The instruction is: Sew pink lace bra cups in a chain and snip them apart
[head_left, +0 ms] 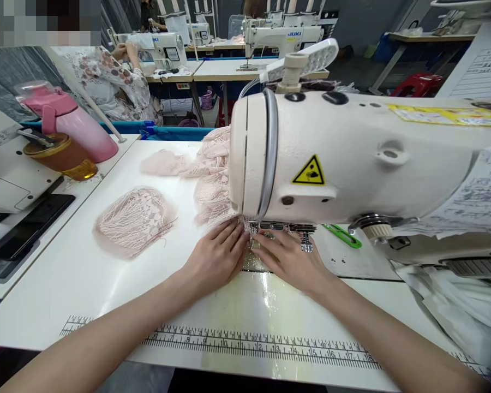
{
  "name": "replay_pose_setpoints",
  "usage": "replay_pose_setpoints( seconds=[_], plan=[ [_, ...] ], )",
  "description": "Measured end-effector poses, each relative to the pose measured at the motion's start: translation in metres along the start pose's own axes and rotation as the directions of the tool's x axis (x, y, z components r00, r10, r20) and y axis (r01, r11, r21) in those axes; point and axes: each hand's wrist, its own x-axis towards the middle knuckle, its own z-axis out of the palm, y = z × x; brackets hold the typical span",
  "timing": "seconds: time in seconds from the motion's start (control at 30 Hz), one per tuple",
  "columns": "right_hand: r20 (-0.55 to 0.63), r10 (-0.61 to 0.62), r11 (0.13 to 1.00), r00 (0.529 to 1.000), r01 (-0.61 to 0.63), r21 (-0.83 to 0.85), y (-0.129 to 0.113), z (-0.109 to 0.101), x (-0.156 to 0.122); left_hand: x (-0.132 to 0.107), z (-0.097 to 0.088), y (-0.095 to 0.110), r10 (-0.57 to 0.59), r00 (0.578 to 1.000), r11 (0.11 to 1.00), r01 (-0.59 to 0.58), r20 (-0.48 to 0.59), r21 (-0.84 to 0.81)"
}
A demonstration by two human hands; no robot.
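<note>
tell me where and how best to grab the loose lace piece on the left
Probably pinch the lace piece by its right edge, coming from the right: it looks thin and flat on the table, that edge facing the left hand.

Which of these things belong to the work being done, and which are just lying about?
Seemingly in the work:
- pale pink lace, at the left hand
- white sewing machine
- loose lace piece, probably

Just lying about:
- pink bottle
- amber cup
</note>
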Motion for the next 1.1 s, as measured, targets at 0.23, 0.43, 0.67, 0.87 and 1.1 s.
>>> replay_pose_setpoints(
  seconds=[0.23, 0.43, 0.67, 0.87, 1.1],
  plan=[
    [-0.014, -0.016, 0.998, 1.0, 0.015, -0.053, 0.0, -0.0024, 0.003, -0.0005, 0.0005, 0.0011, -0.028, 1.0, 0.999, 0.028, 0.005, 0.017],
    [-0.006, -0.049, 0.998, 0.999, 0.049, 0.044, 0.0006, 0.0021, 0.0003, -0.0018, 0.0029, 0.0007, -0.04, 0.999, 0.999, 0.039, 0.035, 0.013],
    [-0.026, -0.058, 0.996, 0.998, 0.059, 0.064, 0.0009, 0.0008, 0.0032, -0.0005, 0.0016, 0.0002, -0.044, 0.999, 0.999, 0.044, 0.022, -0.014],
    [-0.016, -0.057, 0.998, 0.998, 0.057, 0.039, 0.0005, -0.0013, 0.0047, -0.0002, 0.0018, 0.0009, -0.067, 0.997, 0.998, 0.068, 0.035, -0.019],
    [0.036, -0.038, 0.999, 0.999, 0.038, 0.024, 0.0006, 0.0017, 0.0005, 0.0005, 0.0004, 0.0009, -0.112, 0.992, 0.994, 0.113, 0.058, -0.007]
  ],
)
